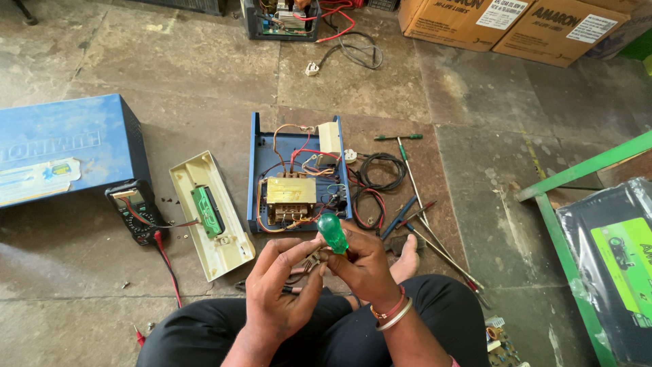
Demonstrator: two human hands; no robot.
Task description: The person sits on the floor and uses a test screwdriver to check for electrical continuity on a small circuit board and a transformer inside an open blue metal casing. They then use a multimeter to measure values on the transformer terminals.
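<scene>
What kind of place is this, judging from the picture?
Probably an electrical repair workshop: an opened blue chassis with a transformer lies on the stone floor, with a multimeter and loose tools nearby.

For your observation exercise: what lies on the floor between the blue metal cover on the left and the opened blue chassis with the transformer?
In the head view, a black multimeter with red leads and a cream front panel holding a green circuit board lie between the blue cover and the open chassis.
</scene>
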